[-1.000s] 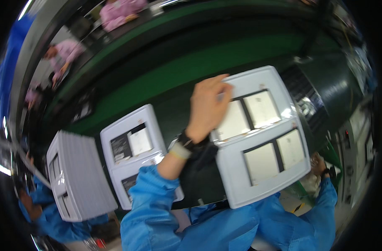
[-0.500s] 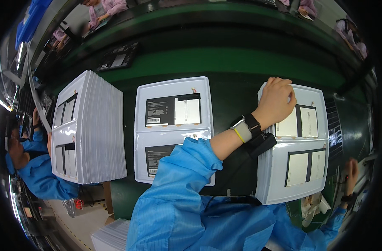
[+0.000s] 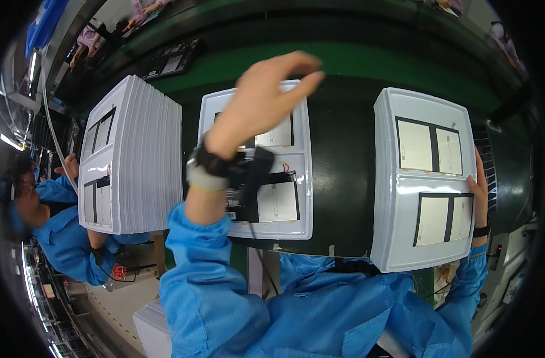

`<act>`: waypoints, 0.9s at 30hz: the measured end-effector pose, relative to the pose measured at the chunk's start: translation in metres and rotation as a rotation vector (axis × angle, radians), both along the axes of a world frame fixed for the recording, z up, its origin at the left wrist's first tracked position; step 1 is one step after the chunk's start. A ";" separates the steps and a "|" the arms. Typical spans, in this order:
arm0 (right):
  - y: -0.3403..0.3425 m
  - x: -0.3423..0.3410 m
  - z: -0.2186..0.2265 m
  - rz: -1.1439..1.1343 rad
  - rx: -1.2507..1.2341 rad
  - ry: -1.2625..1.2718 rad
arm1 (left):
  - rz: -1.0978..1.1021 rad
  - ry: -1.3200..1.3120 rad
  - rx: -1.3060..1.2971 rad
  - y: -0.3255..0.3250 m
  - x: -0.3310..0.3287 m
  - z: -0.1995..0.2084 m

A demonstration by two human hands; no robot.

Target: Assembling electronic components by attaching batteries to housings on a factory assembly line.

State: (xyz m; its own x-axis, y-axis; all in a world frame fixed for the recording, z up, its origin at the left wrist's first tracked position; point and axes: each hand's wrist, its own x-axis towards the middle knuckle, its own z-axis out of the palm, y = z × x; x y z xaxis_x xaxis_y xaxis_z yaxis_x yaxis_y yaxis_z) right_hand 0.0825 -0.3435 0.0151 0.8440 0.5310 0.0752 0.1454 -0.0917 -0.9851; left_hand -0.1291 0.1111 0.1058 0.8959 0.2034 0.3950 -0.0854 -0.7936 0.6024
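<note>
My left hand (image 3: 260, 101) hovers with fingers stretched out and holding nothing, above the far part of the middle white tray (image 3: 304, 230). That tray carries flat black-framed panels with white faces. A grey band and a black strap sit on that wrist. My right hand (image 3: 480, 192) grips the right edge of the right white tray (image 3: 387, 179), which lies flat with two pairs of the same panels. Both arms wear blue sleeves.
A tall stack of white trays (image 3: 147, 167) stands at the left. The trays rest on a dark surface beside a green conveyor belt (image 3: 356, 56). A co-worker in blue (image 3: 60, 230) sits at the left. Machine parts line the right rim.
My left hand has lifted off the right tray and swung left, now over the middle tray. The right tray has stayed in place, with my right hand at its edge.
</note>
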 end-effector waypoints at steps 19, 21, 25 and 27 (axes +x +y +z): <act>0.063 -0.056 0.014 -0.108 0.167 0.153 | 0.726 0.184 0.159 0.027 -0.075 -0.049; 0.073 -0.061 0.015 -0.085 0.127 0.101 | 0.734 0.112 0.241 0.024 -0.073 -0.042; 0.068 -0.002 0.033 0.200 0.040 0.048 | 0.460 -0.196 -0.142 0.022 -0.047 -0.009; 0.073 0.024 0.056 -0.049 -0.065 -0.441 | 0.321 -0.281 -0.177 0.004 -0.007 0.001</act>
